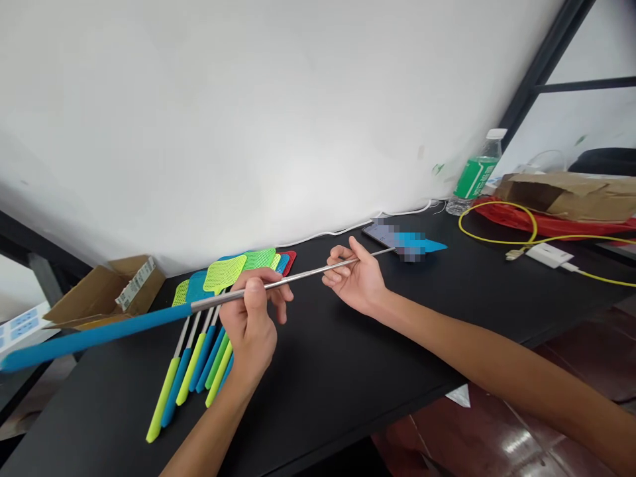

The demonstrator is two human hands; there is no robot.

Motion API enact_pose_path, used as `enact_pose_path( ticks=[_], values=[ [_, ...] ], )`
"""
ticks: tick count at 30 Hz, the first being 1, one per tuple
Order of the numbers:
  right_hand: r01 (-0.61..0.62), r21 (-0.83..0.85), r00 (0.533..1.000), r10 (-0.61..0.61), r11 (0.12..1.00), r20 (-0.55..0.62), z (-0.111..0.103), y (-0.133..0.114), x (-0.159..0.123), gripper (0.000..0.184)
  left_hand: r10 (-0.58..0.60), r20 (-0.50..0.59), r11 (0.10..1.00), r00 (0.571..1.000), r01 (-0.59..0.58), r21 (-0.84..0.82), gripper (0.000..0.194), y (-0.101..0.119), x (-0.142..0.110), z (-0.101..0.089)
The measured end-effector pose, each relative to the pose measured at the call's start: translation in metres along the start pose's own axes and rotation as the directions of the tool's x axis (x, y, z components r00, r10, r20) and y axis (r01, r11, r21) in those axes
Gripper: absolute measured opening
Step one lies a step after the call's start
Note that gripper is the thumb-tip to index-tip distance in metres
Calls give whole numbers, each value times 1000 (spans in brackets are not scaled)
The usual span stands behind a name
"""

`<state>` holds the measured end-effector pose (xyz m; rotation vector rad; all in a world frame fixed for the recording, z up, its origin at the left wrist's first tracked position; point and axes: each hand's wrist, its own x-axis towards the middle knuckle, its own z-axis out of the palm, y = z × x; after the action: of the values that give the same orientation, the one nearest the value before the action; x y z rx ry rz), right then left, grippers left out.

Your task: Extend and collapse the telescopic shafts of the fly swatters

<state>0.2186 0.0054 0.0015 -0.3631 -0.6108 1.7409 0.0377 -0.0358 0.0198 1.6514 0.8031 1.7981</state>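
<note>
Left hand (pixel 253 319) gripped the blue swatter (pixel 211 301), right hand (pixel 365 281) loosely held its thin rod (pixel 382 252), and straight alignment seemed best

The held swatter (pixel 308 272) is partly masked by pixelation at its blue head, as is the phone (pixel 381 234) there. Some of the piled swatters (pixel 226 273) are partly hidden behind the left hand (pixel 251 324). Both forearms (pixel 477 344) are cut off by the frame, as are the torn cardboard (pixel 591 195) and yellow cable (pixel 534 227) at the right. The bottle's (pixel 477 175) small print is blurred.
</note>
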Motion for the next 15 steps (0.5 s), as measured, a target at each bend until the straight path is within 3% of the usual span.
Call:
enact_pose_path(
  ticks=[3,8,12,15],
  values=[
    [110,-133,994,-110,985,11,-1,-2,0,53,-98,4,995,995,98,-16,39,-3,4,0],
    [252,-168,944,-280,953,-172,-7,-5,6,51,-196,68,980,978,191,62,37,-7,-3,3],
    [271,-157,921,-303,950,-245,-12,-6,10,49,-258,32,958,966,251,140,33,-5,-6,7],
    [243,-146,930,-274,959,-246,-13,-6,11,49,-229,-18,954,973,228,192,33,-3,-6,8]
  ],
)
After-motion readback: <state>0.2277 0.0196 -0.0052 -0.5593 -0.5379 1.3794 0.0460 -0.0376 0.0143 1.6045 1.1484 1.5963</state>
